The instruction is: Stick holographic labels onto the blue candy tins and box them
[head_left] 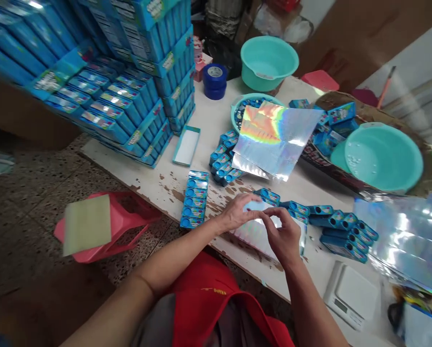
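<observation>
Both hands meet over a shiny holographic sheet [254, 235] near the table's front edge. My left hand [237, 212] comes from the left, its thumb reaching to the fingertips of the other hand. My right hand [283, 231] has thumb and forefinger pinched together at that same point. Whatever is between the fingertips is too small to make out. Just beyond the hands lie small blue boxes [268, 195], partly hidden by them. A row of similar blue boxes [194, 200] stands to the left.
Stacked blue cartons [172, 62] rise at the back left, near an open tray [186, 146] and blue tape rolls [215, 82]. Holographic sheets [277, 135] lean over a teal basin. More teal basins [270, 62] stand behind. A white scale [353, 294] sits right; a red stool [118, 224] stands left.
</observation>
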Motion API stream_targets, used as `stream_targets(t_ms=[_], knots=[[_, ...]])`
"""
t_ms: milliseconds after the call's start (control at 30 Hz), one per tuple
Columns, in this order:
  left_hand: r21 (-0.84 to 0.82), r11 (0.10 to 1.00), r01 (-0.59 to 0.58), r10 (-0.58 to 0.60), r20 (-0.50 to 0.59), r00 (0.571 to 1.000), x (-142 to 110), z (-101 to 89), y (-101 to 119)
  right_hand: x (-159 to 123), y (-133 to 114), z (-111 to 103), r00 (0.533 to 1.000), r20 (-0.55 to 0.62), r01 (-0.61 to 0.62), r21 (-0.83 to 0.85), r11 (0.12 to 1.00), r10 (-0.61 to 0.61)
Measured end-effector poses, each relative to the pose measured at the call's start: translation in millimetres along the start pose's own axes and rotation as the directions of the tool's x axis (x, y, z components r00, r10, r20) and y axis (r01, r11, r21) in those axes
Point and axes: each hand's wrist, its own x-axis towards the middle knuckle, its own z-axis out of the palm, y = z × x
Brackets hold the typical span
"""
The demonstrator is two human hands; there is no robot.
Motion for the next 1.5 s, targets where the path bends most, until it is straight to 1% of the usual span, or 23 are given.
stream_targets(t_ms=[33,100,133,200,267,333,400,467,533,633,700,800,900,967,1033,1100,1233,1300,1333,1367,1433,1467,1500], knots=[[-0.069,0.994,0.088,-0.084,0.046,0.995,-6,-9.4,1,1,-4,11,0.999,0.004,-0.044,0.050,0.998,0.044],[-0.158,0.949,0.272,-0.263,0.073,0.962,-19,-32.5,-4,3,-12,38,0.986,0.012,-0.164,0.173,0.971,0.164],[-0.180,0.922,0.343,-0.339,0.053,0.939,-25,-46.0,-8,5,-17,52,0.973,0.028,-0.227,0.245,0.943,0.227],[-0.190,0.887,0.420,-0.437,-0.051,0.898,-37,-75.0,-16,9,-29,81,0.942,0.100,-0.333,0.376,0.865,0.319],[-0.219,0.885,0.411,-0.453,-0.196,0.870,-47,-102.4,-20,13,-43,105,0.925,0.189,-0.380,0.457,0.804,0.330],[-0.297,0.901,0.316,-0.400,-0.288,0.870,-55,-123.7,-19,18,-56,121,0.927,0.233,-0.372,0.495,0.785,0.292],[-0.410,0.882,0.234,-0.355,-0.248,0.901,-59,-136.2,-16,23,-66,130,0.937,0.241,-0.343,0.512,0.788,0.252],[-0.478,0.837,0.267,-0.373,-0.143,0.917,-60,-140.5,-14,26,-72,135,0.940,0.245,-0.334,0.521,0.786,0.237],[-0.467,0.808,0.358,-0.450,-0.098,0.888,-61,-140.4,-18,27,-74,140,0.934,0.251,-0.352,0.526,0.774,0.254],[-0.414,0.805,0.425,-0.530,-0.180,0.829,-63,-143.7,-32,24,-71,157,0.910,0.248,-0.414,0.494,0.765,0.332],[-0.355,0.822,0.445,-0.538,-0.227,0.812,-65,-152.3,-43,20,-66,174,0.901,0.187,-0.434,0.431,0.791,0.392],[-0.209,0.869,0.448,-0.490,-0.246,0.836,-63,-171.7,-57,16,-59,200,0.895,0.056,-0.435,0.320,0.842,0.442],[-0.038,0.906,0.422,-0.418,-0.240,0.876,-54,-187.5,-65,16,-54,219,0.880,0.013,-0.461,0.261,0.848,0.474],[0.063,0.904,0.423,-0.396,-0.247,0.884,-47,-191.6,-70,18,-52,227,0.872,-0.008,-0.473,0.240,0.848,0.489],[0.111,0.889,0.444,-0.407,-0.249,0.879,-41,-190.5,-76,20,-50,232,0.871,-0.021,-0.475,0.224,0.851,0.491],[0.112,0.867,0.485,-0.446,-0.260,0.857,-38,-185.8,-82,21,-47,235,0.872,-0.029,-0.472,0.222,0.853,0.489],[0.175,0.785,0.594,-0.485,-0.422,0.766,-42,-171.7,-87,20,-44,232,0.827,-0.075,-0.515,0.295,0.805,0.556],[0.178,0.774,0.608,-0.476,-0.468,0.744,-49,-163.7,-85,20,-45,231,0.823,-0.051,-0.524,0.313,0.792,0.565],[0.150,0.798,0.584,-0.471,-0.449,0.759,-53,-159.9,-83,20,-45,231,0.830,-0.032,-0.521,0.308,0.796,0.556],[0.114,0.832,0.543,-0.461,-0.403,0.791,-56,-156.7,-81,22,-46,231,0.835,-0.012,-0.522,0.299,0.799,0.550],[0.068,0.870,0.488,-0.450,-0.291,0.844,-63,-153.7,-76,27,-48,231,0.823,0.040,-0.551,0.295,0.780,0.567],[0.091,0.860,0.503,-0.466,-0.263,0.845,-66,-153.9,-72,29,-49,229,0.809,0.067,-0.575,0.300,0.761,0.584],[0.157,0.829,0.537,-0.484,-0.281,0.829,-67,-154.6,-68,31,-50,224,0.801,0.093,-0.588,0.311,0.747,0.592]])
